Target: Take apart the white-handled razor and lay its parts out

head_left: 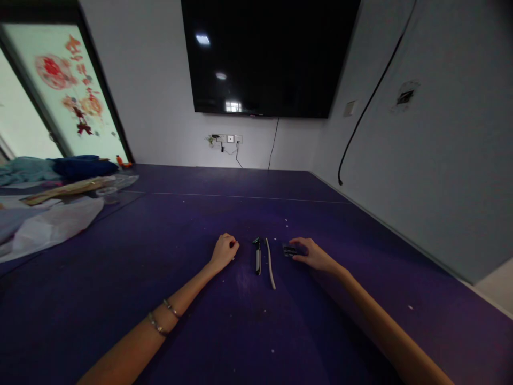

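My left hand point(225, 251) rests on the purple tabletop, its fingers curled into a loose fist with nothing visible in it. To its right lies a razor point(258, 259) with a grey and black handle, its head pointing away from me. Beside that is a toothbrush point(270, 264) with a slim whitish handle, roughly parallel to the razor. Further right, my right hand point(315, 254) has thumb and fingers closed around the edges of a small clear plastic case point(289, 249) with something dark inside. The case is at the table surface; its exact contents are too small to make out.
The purple table point(224, 214) reaches to the wall, with small white specks on it. Plastic bags point(60, 224), a clear cup point(108, 195) and folded cloths point(86, 167) lie at the left. A black cable point(371, 101) hangs along the right wall; a television point(268, 59) hangs ahead.
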{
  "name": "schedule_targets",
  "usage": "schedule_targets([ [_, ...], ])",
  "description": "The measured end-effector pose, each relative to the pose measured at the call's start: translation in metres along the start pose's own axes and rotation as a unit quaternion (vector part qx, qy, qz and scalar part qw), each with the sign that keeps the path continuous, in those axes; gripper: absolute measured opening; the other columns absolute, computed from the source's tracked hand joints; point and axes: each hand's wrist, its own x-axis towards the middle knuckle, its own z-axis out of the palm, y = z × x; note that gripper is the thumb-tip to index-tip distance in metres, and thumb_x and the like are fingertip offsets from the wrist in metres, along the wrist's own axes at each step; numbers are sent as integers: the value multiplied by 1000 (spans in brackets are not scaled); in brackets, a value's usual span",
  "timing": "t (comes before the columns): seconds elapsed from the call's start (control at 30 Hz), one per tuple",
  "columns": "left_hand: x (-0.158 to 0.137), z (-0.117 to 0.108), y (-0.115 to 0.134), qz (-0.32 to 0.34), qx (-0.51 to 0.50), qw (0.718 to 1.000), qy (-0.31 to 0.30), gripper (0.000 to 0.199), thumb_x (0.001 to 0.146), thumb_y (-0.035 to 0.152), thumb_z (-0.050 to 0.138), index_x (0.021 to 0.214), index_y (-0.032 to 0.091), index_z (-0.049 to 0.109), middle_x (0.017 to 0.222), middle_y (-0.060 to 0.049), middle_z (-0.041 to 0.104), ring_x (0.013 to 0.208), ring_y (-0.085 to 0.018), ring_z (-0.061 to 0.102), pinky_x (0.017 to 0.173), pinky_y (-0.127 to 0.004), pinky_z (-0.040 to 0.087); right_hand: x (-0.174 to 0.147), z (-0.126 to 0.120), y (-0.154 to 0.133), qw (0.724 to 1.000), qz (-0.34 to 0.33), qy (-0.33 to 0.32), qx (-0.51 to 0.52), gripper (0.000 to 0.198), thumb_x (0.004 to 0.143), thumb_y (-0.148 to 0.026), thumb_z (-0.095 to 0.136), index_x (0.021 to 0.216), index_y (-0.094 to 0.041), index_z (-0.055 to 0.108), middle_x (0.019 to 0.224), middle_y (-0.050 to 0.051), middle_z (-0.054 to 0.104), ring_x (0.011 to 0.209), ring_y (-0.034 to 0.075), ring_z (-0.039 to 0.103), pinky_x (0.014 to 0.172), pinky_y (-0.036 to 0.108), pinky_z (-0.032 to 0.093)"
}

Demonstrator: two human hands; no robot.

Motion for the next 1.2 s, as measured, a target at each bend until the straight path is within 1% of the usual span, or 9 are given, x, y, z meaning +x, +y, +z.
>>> schedule_targets([
  [0.1, 0, 0, 0, -1, 0, 1000, 1, 19, 76, 18, 50, 60, 16, 59, 73, -5, 57, 77, -18, 52, 77, -32, 41, 9, 11, -17, 1000, -21, -19, 14, 40, 73, -33, 62, 111, -23, 56, 112, 6, 59, 104, 24, 50, 84, 39, 44],
  [0.23, 0, 1, 0, 1, -1, 1000, 2, 19, 76, 17, 50, 60, 15, 59, 74, -6, 58, 77, -18, 52, 77, -32, 40, 13, 19, -24, 999, -26, -34, 26, 42, 73, -30, 63, 113, -23, 54, 113, 6, 58, 105, 24, 49, 85, 42, 43],
  [0.43, 0, 0, 1, 2, -2, 1000, -1, 19, 76, 18, 50, 60, 16, 60, 73, -5, 58, 76, -18, 52, 79, -34, 40, 11, 23, -22, 998, -12, -35, 42, 44, 72, -27, 64, 114, -25, 53, 113, 5, 58, 104, 24, 51, 90, 44, 41],
  [0.73, -1, -1, 1, 2, -1, 1000, -2, 20, 76, 20, 50, 59, 17, 59, 74, -5, 59, 77, -19, 52, 80, -34, 40, 10, 23, -17, 998, -7, -41, 49, 49, 70, -31, 67, 116, -25, 51, 114, 5, 58, 105, 23, 51, 85, 40, 44],
  [0.9, -2, 0, -1, 8, 3, 1000, -3, 21, 77, 20, 49, 59, 16, 59, 74, -6, 59, 78, -19, 53, 80, -34, 40, 10, 23, -16, 997, 1, -47, 61, 56, 69, -34, 68, 120, -25, 49, 115, 6, 58, 105, 23, 51, 84, 40, 44],
  [1.2, -2, 0, -3, 18, 7, 1000, 0, 20, 77, 20, 49, 60, 16, 59, 74, -6, 59, 77, -19, 53, 78, -34, 40, 10, 23, -19, 996, 6, -49, 77, 57, 69, -32, 69, 121, -23, 48, 114, 7, 57, 104, 23, 50, 85, 40, 43],
])
